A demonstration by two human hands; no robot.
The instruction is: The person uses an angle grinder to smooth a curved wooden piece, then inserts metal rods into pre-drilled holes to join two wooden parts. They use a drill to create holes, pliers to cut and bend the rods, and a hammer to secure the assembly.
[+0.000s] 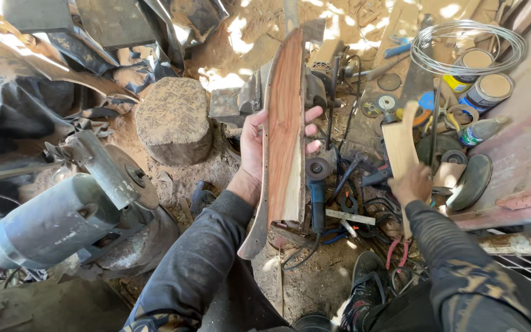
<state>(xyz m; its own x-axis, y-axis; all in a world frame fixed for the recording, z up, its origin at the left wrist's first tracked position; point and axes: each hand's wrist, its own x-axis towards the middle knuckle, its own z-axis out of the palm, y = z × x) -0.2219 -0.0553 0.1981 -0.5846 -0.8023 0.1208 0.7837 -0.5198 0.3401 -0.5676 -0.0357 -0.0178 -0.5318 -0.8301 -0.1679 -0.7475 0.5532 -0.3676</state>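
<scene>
Looking down from the head camera, the left hand [254, 150] is wrapped around a long wooden plank [284, 129], red-brown in the middle and pale at one edge. The plank stands almost upright in front of the person, with fingertips [312, 114] showing on its right side. The right hand [410, 183] is closed on a small pale wood piece [399, 142], low over a heap of tools. An angle grinder [318, 184] lies just beside the plank. A tree stump [174, 120] sits to the left, near a big grey motor [56, 224]. A wire coil [468, 46] and two tins [478, 77] lie at the top right.
</scene>
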